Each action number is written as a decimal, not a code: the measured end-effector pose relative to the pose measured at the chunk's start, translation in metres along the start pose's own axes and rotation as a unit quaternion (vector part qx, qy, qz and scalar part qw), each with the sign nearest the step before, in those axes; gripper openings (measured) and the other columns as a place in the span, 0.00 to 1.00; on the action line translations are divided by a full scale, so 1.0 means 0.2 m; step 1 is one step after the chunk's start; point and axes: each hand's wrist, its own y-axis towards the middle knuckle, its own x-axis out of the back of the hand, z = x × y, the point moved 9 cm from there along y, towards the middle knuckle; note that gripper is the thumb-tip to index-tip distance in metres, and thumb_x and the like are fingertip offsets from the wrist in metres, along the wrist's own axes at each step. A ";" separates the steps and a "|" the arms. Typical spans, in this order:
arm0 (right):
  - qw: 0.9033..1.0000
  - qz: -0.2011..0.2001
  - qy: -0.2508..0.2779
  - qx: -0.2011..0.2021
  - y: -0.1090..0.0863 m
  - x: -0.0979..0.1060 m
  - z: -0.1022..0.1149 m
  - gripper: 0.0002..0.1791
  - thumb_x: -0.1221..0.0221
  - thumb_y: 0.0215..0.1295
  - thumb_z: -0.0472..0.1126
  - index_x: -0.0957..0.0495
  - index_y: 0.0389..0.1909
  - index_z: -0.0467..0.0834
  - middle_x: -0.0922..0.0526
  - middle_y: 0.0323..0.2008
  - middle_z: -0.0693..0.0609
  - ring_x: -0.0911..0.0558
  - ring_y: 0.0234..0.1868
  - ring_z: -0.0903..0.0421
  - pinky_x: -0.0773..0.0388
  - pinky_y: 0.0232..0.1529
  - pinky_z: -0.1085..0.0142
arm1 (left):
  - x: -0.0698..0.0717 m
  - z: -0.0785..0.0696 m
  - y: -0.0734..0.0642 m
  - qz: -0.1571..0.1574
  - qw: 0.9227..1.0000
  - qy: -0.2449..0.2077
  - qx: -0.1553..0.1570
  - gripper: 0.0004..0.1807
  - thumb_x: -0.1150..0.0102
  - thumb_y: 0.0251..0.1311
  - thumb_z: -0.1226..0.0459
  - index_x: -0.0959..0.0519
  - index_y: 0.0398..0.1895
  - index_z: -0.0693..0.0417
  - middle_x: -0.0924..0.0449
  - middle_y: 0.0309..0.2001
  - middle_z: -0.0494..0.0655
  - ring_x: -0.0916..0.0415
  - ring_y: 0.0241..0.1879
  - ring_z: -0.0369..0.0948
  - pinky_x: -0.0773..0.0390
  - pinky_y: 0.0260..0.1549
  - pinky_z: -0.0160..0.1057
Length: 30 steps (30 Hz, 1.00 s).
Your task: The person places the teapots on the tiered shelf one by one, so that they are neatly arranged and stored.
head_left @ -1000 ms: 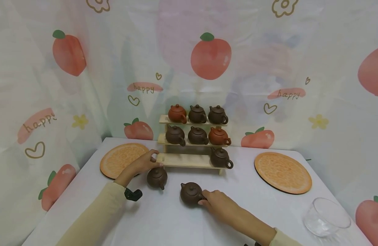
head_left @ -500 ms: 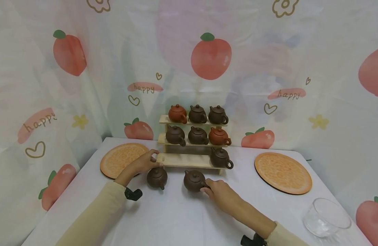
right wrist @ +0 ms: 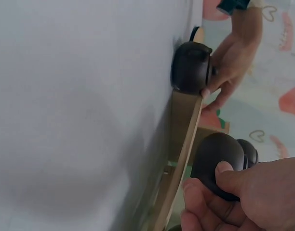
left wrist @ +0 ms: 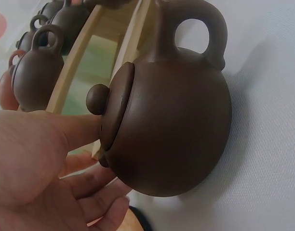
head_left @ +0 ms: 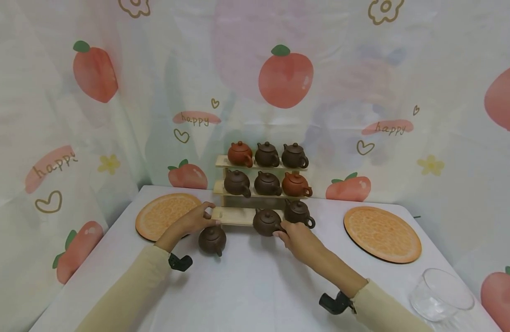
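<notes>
My right hand (head_left: 303,240) pinches a dark brown teapot (head_left: 266,221) by its handle, thumb and fingers at its right side. In the head view this pot overlaps the front of the bottom tier of a wooden display rack (head_left: 236,216). One dark teapot (head_left: 297,212) sits at that tier's right end. At the tier's left end, my left hand (head_left: 192,220) grips the board between thumb and fingers. Just below that hand, another brown teapot (head_left: 212,240) stands on the table; it fills much of the left wrist view, lid knob beside the thumb.
The upper two tiers carry several teapots, including an orange-red teapot (head_left: 240,153) and a second orange-red teapot (head_left: 295,183). Round orange-patterned mats lie left (head_left: 155,210) and right (head_left: 381,234). A clear glass bowl (head_left: 441,295) stands near the right front edge. A printed curtain hangs behind.
My right hand has carried its teapot away from me, up from over the table to the front of the bottom tier. The left hand and the teapot below it have stayed in place.
</notes>
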 end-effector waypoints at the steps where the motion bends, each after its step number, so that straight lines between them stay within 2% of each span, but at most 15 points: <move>1: 1.000 -0.003 -0.004 -0.002 0.01 0.00 0.00 0.08 0.36 0.75 0.39 0.21 0.35 0.40 0.26 0.21 0.54 0.27 0.23 0.59 0.30 0.25 0.68 | 0.00 0.00 0.00 0.001 1.000 0.002 -0.001 0.35 0.33 0.72 0.56 0.35 0.74 0.61 0.18 0.57 0.67 0.20 0.59 0.58 0.23 0.59 0.57; 10: 0.999 -0.028 -0.031 -0.012 0.09 0.01 -0.01 0.10 0.36 0.75 0.40 0.19 0.37 0.37 0.23 0.22 0.52 0.25 0.24 0.57 0.26 0.28 0.64 | 0.00 0.02 0.00 0.001 1.000 -0.001 0.012 0.35 0.33 0.72 0.55 0.35 0.75 0.59 0.18 0.58 0.65 0.20 0.60 0.57 0.23 0.60 0.58; 20: 0.998 -0.024 -0.044 -0.047 0.15 -0.02 -0.04 0.12 0.37 0.76 0.42 0.18 0.43 0.35 0.20 0.26 0.49 0.22 0.27 0.54 0.22 0.31 0.60 | 0.00 0.01 0.00 0.003 1.000 0.000 0.009 0.35 0.33 0.72 0.55 0.35 0.75 0.59 0.17 0.57 0.64 0.20 0.59 0.56 0.22 0.58 0.57; 30: 0.997 -0.024 -0.037 -0.056 0.16 -0.03 -0.04 0.13 0.37 0.77 0.42 0.18 0.45 0.33 0.18 0.28 0.47 0.21 0.28 0.53 0.22 0.31 0.59 | 0.00 0.01 -0.01 0.001 1.000 0.000 0.012 0.35 0.33 0.72 0.55 0.35 0.75 0.59 0.17 0.57 0.65 0.20 0.59 0.56 0.23 0.60 0.57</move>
